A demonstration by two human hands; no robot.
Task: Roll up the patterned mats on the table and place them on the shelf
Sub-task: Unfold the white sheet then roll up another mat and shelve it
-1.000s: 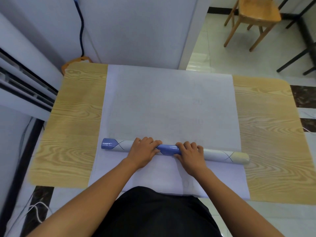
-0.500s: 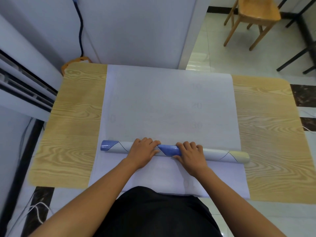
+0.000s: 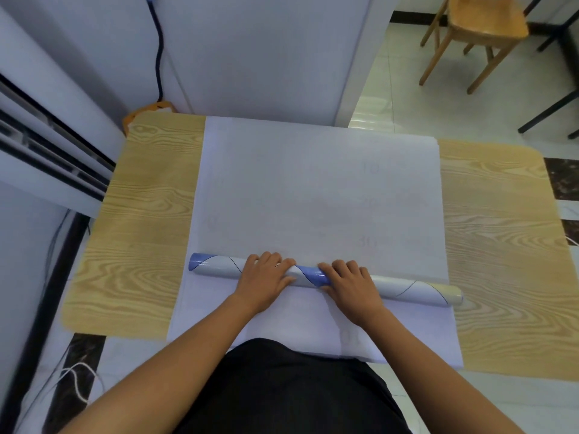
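Note:
A mat (image 3: 313, 189) lies on the wooden table (image 3: 150, 214) with its pale back side up, its near part wound into a roll (image 3: 216, 266) that shows blue, white and cream pattern. The roll lies across the sheet from left to right. My left hand (image 3: 266, 275) and my right hand (image 3: 351, 281) sit side by side on the middle of the roll. Their fingers curl over its far side and the thumbs lie on its near side. Pale sheet also shows between the roll and my body; whether that is a second mat I cannot tell.
A white wall panel with a dark cable (image 3: 159, 57) stands behind the table. A white slatted unit (image 3: 47, 142) is at the left. A wooden chair (image 3: 479, 29) stands on the tiled floor at the back right. Loose cords (image 3: 78, 380) lie on the floor at the left.
The roll has turned a little under my hands: the blue patch between them now shows a white stripe. Both hands stay on the same stretch of the roll.

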